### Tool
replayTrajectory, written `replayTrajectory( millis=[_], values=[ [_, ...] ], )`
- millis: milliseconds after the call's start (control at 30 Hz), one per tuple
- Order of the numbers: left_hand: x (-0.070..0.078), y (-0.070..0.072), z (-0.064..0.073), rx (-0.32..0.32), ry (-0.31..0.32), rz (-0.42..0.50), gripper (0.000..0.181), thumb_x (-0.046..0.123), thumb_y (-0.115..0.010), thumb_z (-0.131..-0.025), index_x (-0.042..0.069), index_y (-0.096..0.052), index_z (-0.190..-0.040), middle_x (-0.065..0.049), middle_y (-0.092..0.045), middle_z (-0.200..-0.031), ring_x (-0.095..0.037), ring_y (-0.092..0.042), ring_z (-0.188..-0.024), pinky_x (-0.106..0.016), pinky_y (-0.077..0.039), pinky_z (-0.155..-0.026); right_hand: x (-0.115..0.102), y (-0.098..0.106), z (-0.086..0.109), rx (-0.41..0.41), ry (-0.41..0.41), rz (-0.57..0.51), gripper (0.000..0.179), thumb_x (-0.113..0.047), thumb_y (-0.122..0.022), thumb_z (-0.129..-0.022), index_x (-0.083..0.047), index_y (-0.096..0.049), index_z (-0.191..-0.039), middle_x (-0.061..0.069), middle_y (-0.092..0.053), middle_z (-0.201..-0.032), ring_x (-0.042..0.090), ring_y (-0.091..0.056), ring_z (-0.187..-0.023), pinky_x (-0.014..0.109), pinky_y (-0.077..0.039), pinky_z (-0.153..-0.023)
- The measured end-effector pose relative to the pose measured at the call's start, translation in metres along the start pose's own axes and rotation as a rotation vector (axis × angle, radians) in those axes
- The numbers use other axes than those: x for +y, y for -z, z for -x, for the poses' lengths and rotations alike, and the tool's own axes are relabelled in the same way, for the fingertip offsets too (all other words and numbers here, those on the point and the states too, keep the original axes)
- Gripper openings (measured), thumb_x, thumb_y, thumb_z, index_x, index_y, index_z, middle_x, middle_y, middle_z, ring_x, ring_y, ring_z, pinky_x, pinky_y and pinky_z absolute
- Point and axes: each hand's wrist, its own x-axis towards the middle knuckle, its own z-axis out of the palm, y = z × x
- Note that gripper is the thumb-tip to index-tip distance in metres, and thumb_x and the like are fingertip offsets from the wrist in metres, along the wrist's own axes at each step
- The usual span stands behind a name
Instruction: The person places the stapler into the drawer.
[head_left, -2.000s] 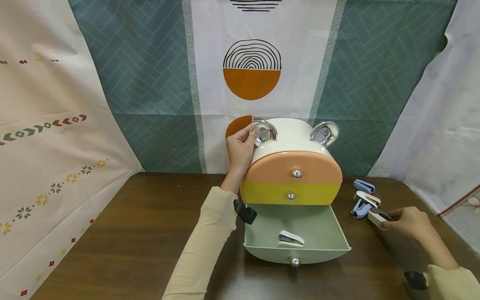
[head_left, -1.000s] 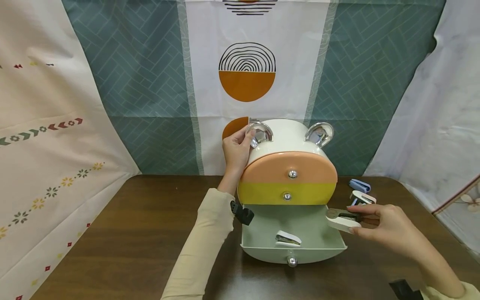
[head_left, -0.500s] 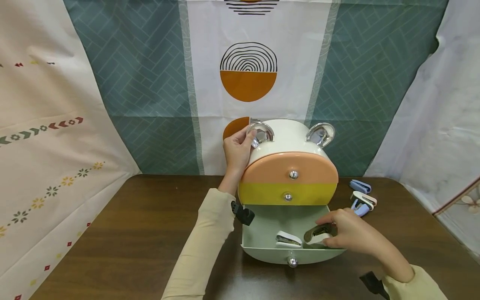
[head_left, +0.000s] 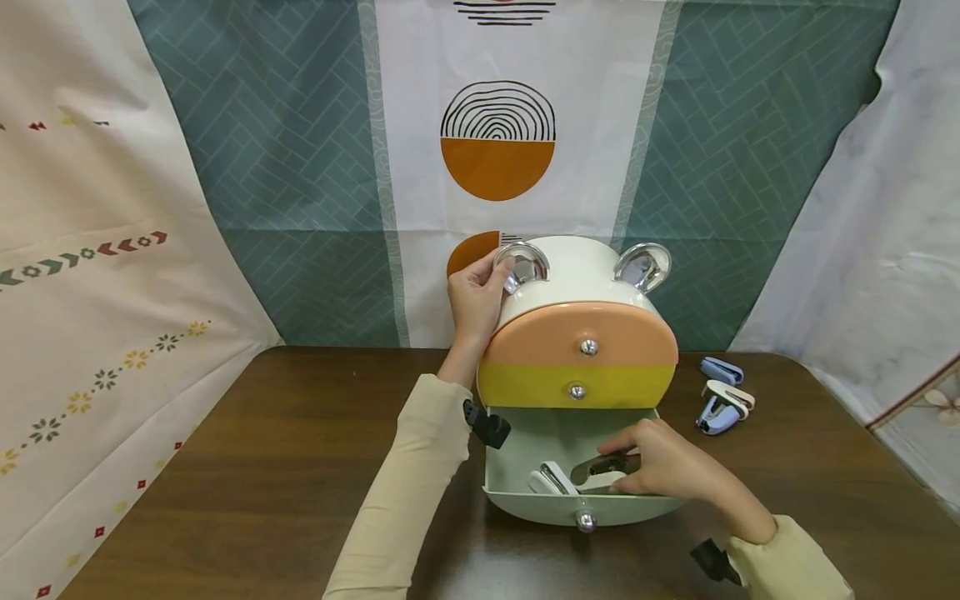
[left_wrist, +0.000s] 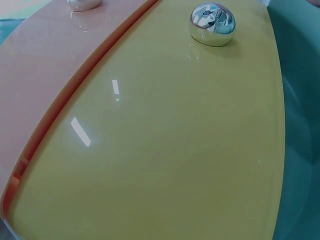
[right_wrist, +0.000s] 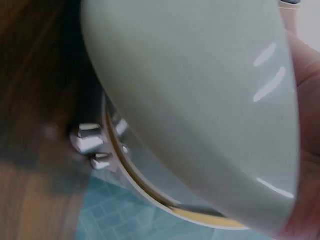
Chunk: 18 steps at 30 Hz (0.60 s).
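Observation:
A small white-and-dark-grey stapler (head_left: 603,472) is inside the pulled-out green drawer (head_left: 525,433), pinched between the thumb and fingers of my right hand (head_left: 663,462). Just left of it, close to the drawer's front wall, lies a white mini stapler (head_left: 553,478). My left hand (head_left: 476,300) grips the left silver ear (head_left: 527,263) of the white drawer cabinet (head_left: 573,265). Only the cabinet's fronts show in the left wrist view, with a silver knob (left_wrist: 212,24) on the yellow drawer (left_wrist: 175,125). The green drawer's outside (right_wrist: 200,85) hides most of my right hand in the right wrist view.
On the brown table (head_left: 315,467), right of the cabinet, lie a blue stapler (head_left: 722,371), a white-and-pink one (head_left: 729,397) and a light blue one (head_left: 717,417) close together. The orange drawer (head_left: 540,337) and yellow drawer are closed. A patterned cloth (head_left: 300,167) hangs behind.
My right hand has carried the white-and-dark-grey stapler from the right of the table leftward into the green drawer. The white mini stapler there has turned and shifted left. My left hand stays put.

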Motion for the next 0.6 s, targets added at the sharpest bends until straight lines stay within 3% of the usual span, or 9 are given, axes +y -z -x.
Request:
replayTrajectory(
  millis=[133, 400, 600],
  values=[
    [0.001, 0.0, 0.0, 0.004, 0.0, 0.0, 0.028, 0.009, -0.066, -0.082, -0.008, -0.065, -0.105, -0.018, -0.067, -0.095, -0.002, -0.06, -0.069, -0.012, -0.047, -0.054, 0.004, -0.006, -0.005, -0.021, 0.015, -0.024, 0.035, -0.008, -0.079, -0.065, 0.005, -0.068, -0.096, 0.013, -0.068, -0.095, 0.025, -0.065, -0.085, 0.027, -0.054, -0.066],
    [0.0, -0.001, 0.0, -0.001, 0.018, -0.004, 0.028, 0.01, -0.067, -0.082, -0.005, -0.065, -0.106, -0.016, -0.067, -0.096, -0.004, -0.061, -0.071, -0.013, -0.048, -0.057, 0.006, -0.013, -0.008, -0.05, 0.023, 0.075, 0.034, -0.003, -0.081, -0.06, 0.002, -0.07, -0.092, 0.008, -0.07, -0.088, 0.013, -0.065, -0.074, 0.023, -0.051, -0.061],
    [0.0, 0.0, 0.001, 0.003, 0.024, -0.004, 0.027, 0.01, -0.066, -0.082, -0.005, -0.066, -0.105, -0.016, -0.068, -0.095, -0.004, -0.059, -0.066, -0.014, -0.046, -0.049, 0.005, -0.015, -0.01, -0.054, 0.015, 0.079, 0.036, -0.002, -0.081, -0.058, 0.002, -0.07, -0.092, 0.008, -0.07, -0.088, 0.013, -0.064, -0.074, 0.022, -0.051, -0.062]
  ],
)
